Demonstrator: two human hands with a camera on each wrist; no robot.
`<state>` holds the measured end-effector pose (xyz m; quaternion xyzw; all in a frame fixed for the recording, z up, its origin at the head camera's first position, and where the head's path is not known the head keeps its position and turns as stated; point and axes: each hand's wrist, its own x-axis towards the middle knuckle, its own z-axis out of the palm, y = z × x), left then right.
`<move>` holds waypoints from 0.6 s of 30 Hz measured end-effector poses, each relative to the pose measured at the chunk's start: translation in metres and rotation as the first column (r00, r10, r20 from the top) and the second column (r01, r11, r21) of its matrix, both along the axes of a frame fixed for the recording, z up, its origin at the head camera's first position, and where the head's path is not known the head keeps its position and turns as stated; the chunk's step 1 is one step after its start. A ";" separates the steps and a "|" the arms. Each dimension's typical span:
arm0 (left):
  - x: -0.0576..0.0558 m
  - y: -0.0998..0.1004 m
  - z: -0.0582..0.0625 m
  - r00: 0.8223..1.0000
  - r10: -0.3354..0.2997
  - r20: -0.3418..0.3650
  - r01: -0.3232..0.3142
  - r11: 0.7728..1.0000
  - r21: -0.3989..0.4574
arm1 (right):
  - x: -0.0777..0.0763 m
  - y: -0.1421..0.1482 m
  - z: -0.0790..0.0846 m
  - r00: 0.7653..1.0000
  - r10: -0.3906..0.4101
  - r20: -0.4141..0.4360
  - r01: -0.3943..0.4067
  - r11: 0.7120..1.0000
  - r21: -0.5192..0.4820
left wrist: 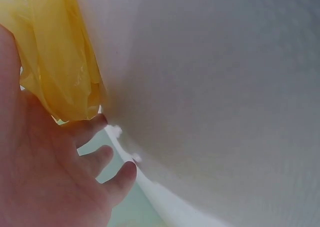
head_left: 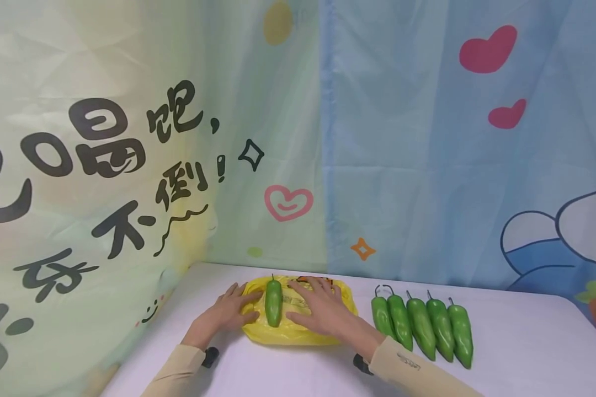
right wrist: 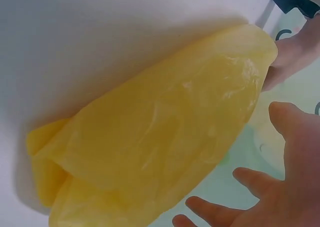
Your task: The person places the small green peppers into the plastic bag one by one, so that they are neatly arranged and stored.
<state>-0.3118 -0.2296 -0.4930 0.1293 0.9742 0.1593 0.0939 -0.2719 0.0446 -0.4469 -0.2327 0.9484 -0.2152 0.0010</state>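
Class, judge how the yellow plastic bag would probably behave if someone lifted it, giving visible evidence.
The yellow bag is probably floppy, since it folds and creases. It looks thin, so it is likely light for its size. Its glossy surface may let the green pepper lying on it slide.

A curtain [head_left: 402,182] is hanging behind the table [head_left: 521,342]. Hearts [head_left: 488,55] and black lettering [head_left: 115,219] are showing on the curtain.
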 end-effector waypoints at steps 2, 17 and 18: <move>0.000 0.000 0.000 1.000 0.000 0.000 0.000 1.000 0.001 | 0.001 0.002 0.000 1.000 0.000 -0.010 0.000 1.000 0.003; 0.002 -0.001 0.001 1.000 -0.006 -0.003 0.006 1.000 0.008 | 0.006 0.022 -0.002 0.999 -0.022 -0.038 0.024 0.999 0.048; 0.002 -0.001 0.001 1.000 -0.006 -0.002 0.006 1.000 0.007 | 0.006 0.023 -0.002 0.999 -0.019 -0.037 0.021 0.998 0.051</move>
